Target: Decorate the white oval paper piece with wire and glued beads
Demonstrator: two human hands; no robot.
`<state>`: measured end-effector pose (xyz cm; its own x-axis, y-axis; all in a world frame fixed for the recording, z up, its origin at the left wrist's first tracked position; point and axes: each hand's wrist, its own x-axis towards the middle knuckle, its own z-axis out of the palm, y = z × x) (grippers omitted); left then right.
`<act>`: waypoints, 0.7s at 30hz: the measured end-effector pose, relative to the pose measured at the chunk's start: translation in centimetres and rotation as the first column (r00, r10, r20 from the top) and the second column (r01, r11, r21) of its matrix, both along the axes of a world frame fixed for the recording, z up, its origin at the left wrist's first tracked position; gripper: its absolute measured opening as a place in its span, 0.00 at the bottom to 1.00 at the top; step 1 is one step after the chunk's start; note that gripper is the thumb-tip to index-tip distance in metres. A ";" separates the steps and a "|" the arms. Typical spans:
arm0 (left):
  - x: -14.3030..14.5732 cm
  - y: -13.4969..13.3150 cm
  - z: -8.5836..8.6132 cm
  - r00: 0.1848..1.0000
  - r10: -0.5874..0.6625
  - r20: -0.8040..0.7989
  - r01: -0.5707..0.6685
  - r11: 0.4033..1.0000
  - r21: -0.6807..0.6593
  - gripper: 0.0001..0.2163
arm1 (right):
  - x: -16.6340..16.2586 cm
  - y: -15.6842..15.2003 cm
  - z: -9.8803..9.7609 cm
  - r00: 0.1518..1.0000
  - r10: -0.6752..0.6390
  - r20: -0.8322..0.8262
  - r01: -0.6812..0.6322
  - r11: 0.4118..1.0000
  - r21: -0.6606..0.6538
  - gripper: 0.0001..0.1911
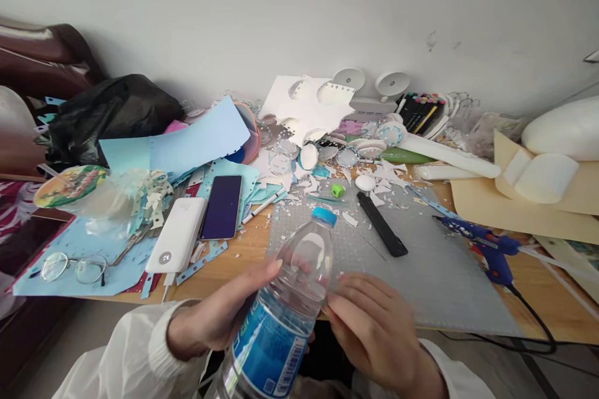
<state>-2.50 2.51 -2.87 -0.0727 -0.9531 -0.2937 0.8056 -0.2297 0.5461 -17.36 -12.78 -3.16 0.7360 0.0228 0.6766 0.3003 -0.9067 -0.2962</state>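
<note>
At the near edge of the desk, above the grey mat [421, 262], both hands meet on a clear bottle [290, 299] that tilts away from the person, its blue cap [324, 216] on and pointing toward the wall. The left hand [219, 318] wraps the bottle from the left, thumb laid across its shoulder and fingers closed round the far side. The right hand [374, 330] has its fingers curled, tips against the bottle's right side. Its thumb is hidden, so I cannot tell whether it truly grips. The step in hand looks like steadying the bottle in the air, not opening it. Neither hand touches the cap, and reaching it would call for one hand to slide up while the other keeps the hold. A black knife [381, 232] and a blue glue gun [486, 249] lie on the mat, well apart from the hands. A phone [221, 207] lies among paper scraps to the left.
</note>
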 end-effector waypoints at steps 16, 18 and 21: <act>0.2 -1.0 -0.8 0.956 -0.148 -0.255 0.109 0.981 -0.162 0.33 | 0.3 -2.9 -2.9 0.957 0.268 -0.111 -0.213 0.910 0.356 0.09; 0.4 -1.0 -1.0 0.938 -0.270 -0.218 0.244 0.960 -0.138 0.36 | 1.0 -3.6 -3.2 0.960 0.255 -0.117 -0.225 0.949 0.221 0.09; 0.4 -1.2 -0.7 0.888 -0.426 -0.174 0.407 0.903 -0.136 0.38 | 1.8 -4.8 -3.7 0.971 0.206 -0.120 -0.205 0.978 0.023 0.11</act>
